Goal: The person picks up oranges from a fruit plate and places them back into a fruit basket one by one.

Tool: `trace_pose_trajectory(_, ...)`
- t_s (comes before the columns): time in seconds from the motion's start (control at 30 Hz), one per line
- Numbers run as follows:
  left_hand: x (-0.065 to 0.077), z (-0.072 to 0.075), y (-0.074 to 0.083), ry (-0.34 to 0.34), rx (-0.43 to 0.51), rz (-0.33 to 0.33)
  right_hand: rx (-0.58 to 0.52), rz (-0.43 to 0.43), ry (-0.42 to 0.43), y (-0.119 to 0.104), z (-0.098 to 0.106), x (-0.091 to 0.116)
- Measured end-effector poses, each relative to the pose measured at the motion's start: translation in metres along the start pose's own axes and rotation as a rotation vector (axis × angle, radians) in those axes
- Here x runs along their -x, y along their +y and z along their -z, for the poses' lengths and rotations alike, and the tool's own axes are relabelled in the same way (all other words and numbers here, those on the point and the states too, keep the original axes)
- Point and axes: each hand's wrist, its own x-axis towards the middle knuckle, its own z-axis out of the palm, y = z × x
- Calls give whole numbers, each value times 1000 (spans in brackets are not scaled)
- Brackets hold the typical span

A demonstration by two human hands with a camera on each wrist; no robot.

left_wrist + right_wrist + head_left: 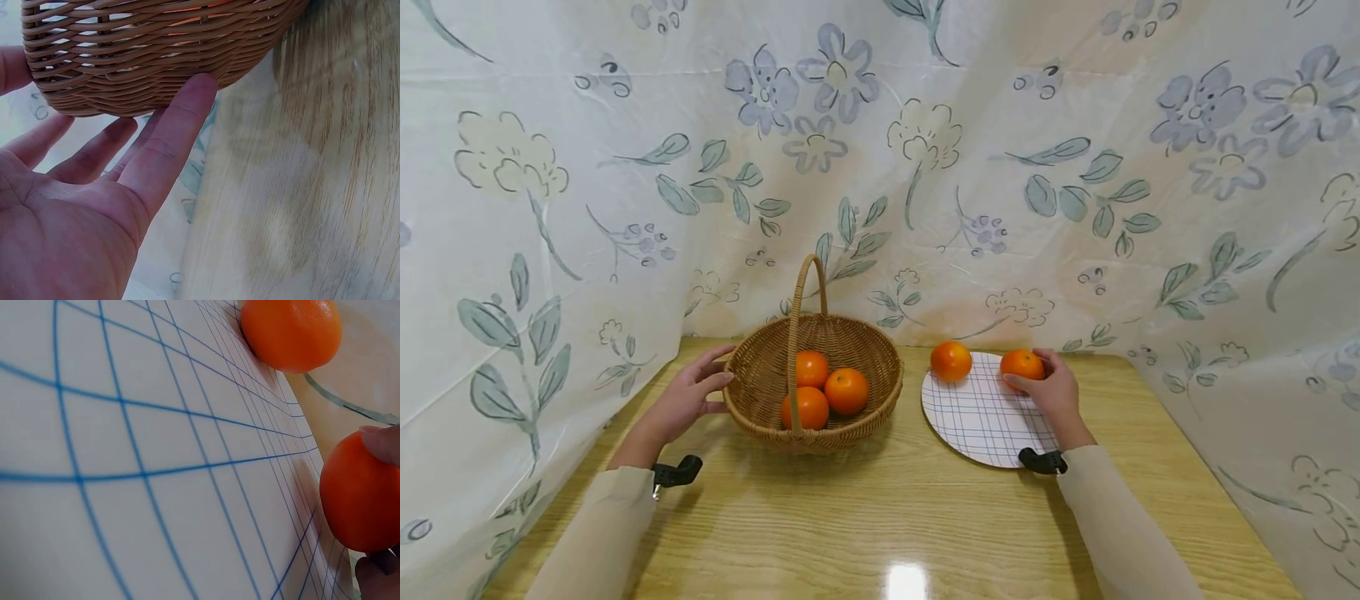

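Observation:
My left hand [688,392] touches the left rim of a wicker basket [880,400] with spread fingers; in the left wrist view the fingertips [199,87] meet the basket's woven side [156,56]. Three oranges, one at the front right [847,392], lie inside under the tall arched handle. At the right, my right hand [1057,390] grips an orange [1021,367] at the back right of a round white board [985,425] with a blue grid. The right wrist view shows thumb and fingers on opposite sides of that orange [359,494]. Another orange [951,362] sits at the board's back left.
A light wooden table [820,517] carries the basket and the board. Floral sheeting [880,167] hangs close behind the table and along both sides. The basket handle [795,333] rises well above the rim. Each wrist wears a small black camera mount [677,472].

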Motion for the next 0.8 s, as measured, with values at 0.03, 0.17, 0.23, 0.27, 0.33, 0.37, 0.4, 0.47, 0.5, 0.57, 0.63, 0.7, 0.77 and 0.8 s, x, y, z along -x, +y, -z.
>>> trace_pose_trajectory(0.03, 0, 0, 0, 0, -1, 0, -5, 1, 0, 0, 0, 0)
trace_pose_trajectory(0.17, 0, 0, 1, -1, -1, 3, -41, -4, -8, 0, 1, 3)
trace_pose_trajectory(0.23, 0, 0, 1, -2, 0, 4, -64, -8, -12, 0, 2, 5)
trace_pose_trajectory(0.27, 0, 0, 1, -3, 1, 3, -74, -9, -13, -1, 2, 6)
trace_pose_trajectory(0.33, 0, 0, 1, -2, 4, 4, -91, -5, -17, -2, 3, 8)
trace_pose_trajectory(0.37, 0, 0, 1, -1, 5, 3, -97, -3, -19, -3, 4, 9)
trace_pose_trajectory(0.4, 0, 0, 1, -1, 4, 3, -101, -2, -18, -4, 4, 10)
trace_pose_trajectory(0.47, 0, 0, 0, -1, 3, 4, -108, 1, -19, -6, 6, 12)
trace_pose_trajectory(0.5, 0, 0, 0, -1, 1, 5, -109, 4, -20, -7, 6, 14)
trace_pose_trajectory(0.57, 0, 0, 0, -2, 0, 4, -114, 10, -20, -9, 7, 17)
trace_pose_trajectory(0.63, 0, 0, 0, -3, -1, 3, -128, 15, -25, -10, 7, 20)
trace_pose_trajectory(0.7, 0, 0, -1, -4, -1, 0, -142, 21, -34, -11, 7, 23)
trace_pose_trajectory(0.77, 0, 0, 0, -4, -2, -4, -158, 22, -45, -12, 7, 26)
trace_pose_trajectory(0.8, 0, 0, 0, -5, -1, -5, -164, 21, -51, -12, 7, 27)
